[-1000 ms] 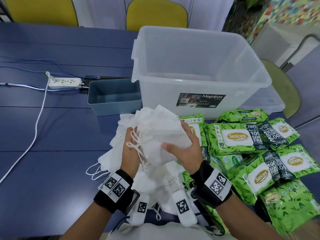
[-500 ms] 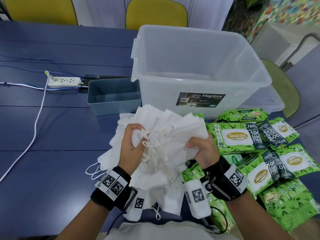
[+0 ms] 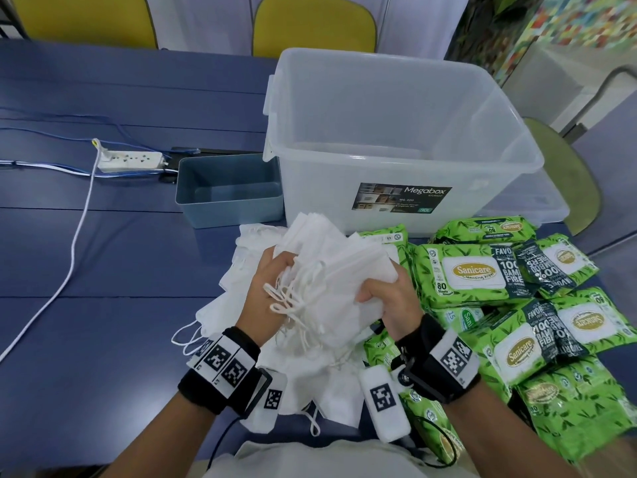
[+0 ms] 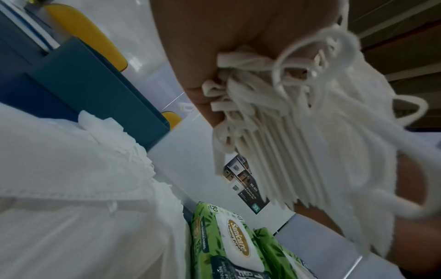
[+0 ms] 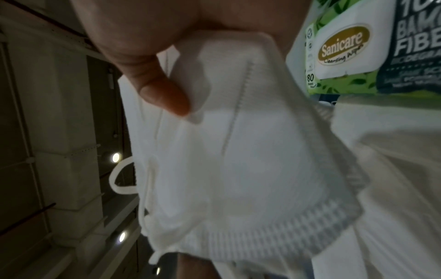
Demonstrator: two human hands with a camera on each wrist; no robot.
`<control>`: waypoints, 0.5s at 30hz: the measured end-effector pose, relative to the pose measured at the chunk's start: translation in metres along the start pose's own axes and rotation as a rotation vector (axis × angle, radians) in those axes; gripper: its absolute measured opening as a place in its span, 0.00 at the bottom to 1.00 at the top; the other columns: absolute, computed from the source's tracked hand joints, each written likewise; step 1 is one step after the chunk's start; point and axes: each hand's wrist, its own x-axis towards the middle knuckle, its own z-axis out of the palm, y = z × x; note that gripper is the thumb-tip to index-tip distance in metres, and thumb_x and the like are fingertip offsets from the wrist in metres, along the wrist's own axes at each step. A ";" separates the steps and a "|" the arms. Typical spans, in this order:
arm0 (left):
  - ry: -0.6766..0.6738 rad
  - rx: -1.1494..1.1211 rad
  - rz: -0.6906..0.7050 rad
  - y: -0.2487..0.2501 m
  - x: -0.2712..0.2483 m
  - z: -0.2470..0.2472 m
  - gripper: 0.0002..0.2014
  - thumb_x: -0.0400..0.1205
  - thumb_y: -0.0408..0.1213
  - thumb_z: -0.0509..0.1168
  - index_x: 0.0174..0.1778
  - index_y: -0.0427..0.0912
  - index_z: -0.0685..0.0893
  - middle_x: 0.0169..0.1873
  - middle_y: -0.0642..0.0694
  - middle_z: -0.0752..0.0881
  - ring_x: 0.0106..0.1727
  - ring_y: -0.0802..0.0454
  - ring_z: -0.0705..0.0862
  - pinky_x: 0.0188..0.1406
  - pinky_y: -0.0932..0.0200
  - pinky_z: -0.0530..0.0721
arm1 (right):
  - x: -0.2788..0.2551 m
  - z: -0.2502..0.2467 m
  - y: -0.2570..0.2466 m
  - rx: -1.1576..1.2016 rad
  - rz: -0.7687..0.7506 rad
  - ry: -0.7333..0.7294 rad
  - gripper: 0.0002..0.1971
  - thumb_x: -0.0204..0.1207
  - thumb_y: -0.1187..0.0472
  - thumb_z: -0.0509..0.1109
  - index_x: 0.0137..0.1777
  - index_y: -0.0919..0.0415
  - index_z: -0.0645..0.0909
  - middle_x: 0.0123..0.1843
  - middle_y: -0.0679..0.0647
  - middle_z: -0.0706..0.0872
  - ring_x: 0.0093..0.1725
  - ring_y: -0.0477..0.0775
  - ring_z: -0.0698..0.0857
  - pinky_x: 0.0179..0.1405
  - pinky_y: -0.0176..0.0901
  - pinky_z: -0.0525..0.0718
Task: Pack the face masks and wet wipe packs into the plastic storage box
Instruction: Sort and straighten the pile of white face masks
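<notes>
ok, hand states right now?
Left hand: closed, gripping the mask stack.
Right hand: closed, gripping the same stack.

In the upper middle of my frame my left hand is gripping a stack of white face masks, their ear loops spilling over my fingers. More loose masks are filling the lower left. Green wet wipe packs are lying at the bottom centre, just before the clear storage box, with a teal bin sitting upper left.
</notes>
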 end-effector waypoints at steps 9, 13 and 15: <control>0.309 -0.014 -0.093 -0.009 0.009 -0.001 0.04 0.74 0.46 0.66 0.36 0.58 0.78 0.41 0.51 0.76 0.46 0.61 0.77 0.52 0.69 0.73 | -0.013 -0.011 -0.021 -0.258 -0.320 -0.221 0.26 0.42 0.60 0.67 0.45 0.52 0.85 0.55 0.57 0.82 0.58 0.52 0.79 0.54 0.39 0.76; 0.347 -0.084 -0.172 -0.015 0.012 -0.003 0.06 0.73 0.55 0.68 0.35 0.60 0.80 0.44 0.44 0.80 0.48 0.36 0.80 0.51 0.42 0.82 | -0.034 0.001 -0.028 -0.260 -0.226 -0.478 0.19 0.48 0.62 0.68 0.39 0.73 0.84 0.32 0.66 0.79 0.36 0.51 0.79 0.34 0.37 0.73; 0.360 -0.092 -0.159 -0.016 0.011 -0.004 0.04 0.74 0.54 0.67 0.35 0.64 0.81 0.42 0.49 0.82 0.54 0.38 0.80 0.61 0.43 0.79 | -0.038 0.003 -0.029 -0.292 -0.200 -0.568 0.13 0.50 0.65 0.67 0.31 0.77 0.78 0.26 0.66 0.74 0.29 0.48 0.74 0.28 0.34 0.69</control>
